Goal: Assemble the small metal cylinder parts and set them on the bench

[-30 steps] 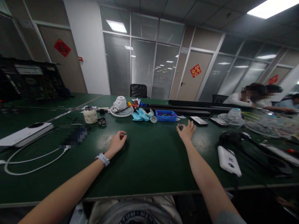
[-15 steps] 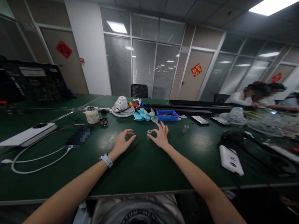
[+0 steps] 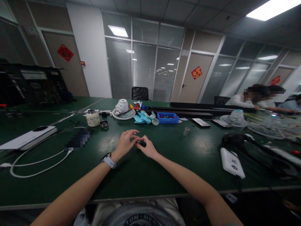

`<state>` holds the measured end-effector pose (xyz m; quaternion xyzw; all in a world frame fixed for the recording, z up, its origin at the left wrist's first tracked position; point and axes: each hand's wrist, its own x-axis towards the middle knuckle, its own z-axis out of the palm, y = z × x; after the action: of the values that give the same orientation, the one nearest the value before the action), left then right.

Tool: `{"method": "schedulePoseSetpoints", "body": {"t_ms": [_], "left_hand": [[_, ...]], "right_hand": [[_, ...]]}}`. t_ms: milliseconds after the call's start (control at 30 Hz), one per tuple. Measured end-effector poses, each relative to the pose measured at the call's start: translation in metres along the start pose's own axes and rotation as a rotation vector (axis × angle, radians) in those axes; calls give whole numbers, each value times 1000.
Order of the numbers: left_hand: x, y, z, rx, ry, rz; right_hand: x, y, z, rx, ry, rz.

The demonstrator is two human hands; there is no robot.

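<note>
Just above the green table, my two hands meet in front of me. My right hand point(image 3: 148, 148) is closed, its thumb and fingertips gripping a small grey metal cylinder point(image 3: 138, 142). From the other side my left hand point(image 3: 127, 142) reaches the same piece, thumb and curled fingers at it, one finger raised over it. Fingers cover most of the piece, so its details are hidden. A similar grey metal cylinder point(image 3: 186, 131) stands upright on the table, to the right of my hands.
Behind my hands lie light-blue fan blades point(image 3: 143, 117), a blue bin point(image 3: 167, 118) and a white fan body point(image 3: 122, 106). A patterned jar point(image 3: 93, 118) and phone point(image 3: 78, 138) are left. A white power bank point(image 3: 232, 162) lies right. Other people point(image 3: 251, 97) sit far right.
My right hand has moved left with the small metal cylinder, bringing it to my left hand. My left hand's fingers have closed in on it. The other cylinder stays put.
</note>
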<state>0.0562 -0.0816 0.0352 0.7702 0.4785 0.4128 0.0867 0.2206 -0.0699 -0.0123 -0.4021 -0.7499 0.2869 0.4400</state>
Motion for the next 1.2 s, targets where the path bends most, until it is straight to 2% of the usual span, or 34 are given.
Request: {"method": "schedulePoseSetpoints", "body": {"t_ms": [200, 367, 500, 600, 667, 767, 833, 900, 1067, 1200], "left_hand": [[1, -8, -7, -28, 110, -39], [-2, -18, -3, -135, 26, -5], [-1, -11, 1, -113, -49, 2], [1, -4, 1, -48, -58, 19], [3, 0, 0, -26, -24, 29], [7, -1, -2, -48, 77, -35], [8, -6, -4, -75, 145, -79], [7, -17, -7, -83, 162, -76], [-2, -49, -6, -66, -45, -58], [-5, -56, -1, -69, -175, -53]], "right_hand": [[-2, -1, 0, 2, 2, 6], [-2, 1, 0, 12, 1, -11], [-3, -1, -1, 13, -3, -31], [-3, 0, -1, -3, -2, -12], [-3, 2, 0, -12, 2, -6], [-3, 4, 1, -10, 2, 6], [-3, 3, 1, -1, -4, 13], [-4, 2, 0, 2, -11, 12], [-5, 1, -2, -15, -9, 26], [-5, 3, -2, -17, 7, 25]]}}
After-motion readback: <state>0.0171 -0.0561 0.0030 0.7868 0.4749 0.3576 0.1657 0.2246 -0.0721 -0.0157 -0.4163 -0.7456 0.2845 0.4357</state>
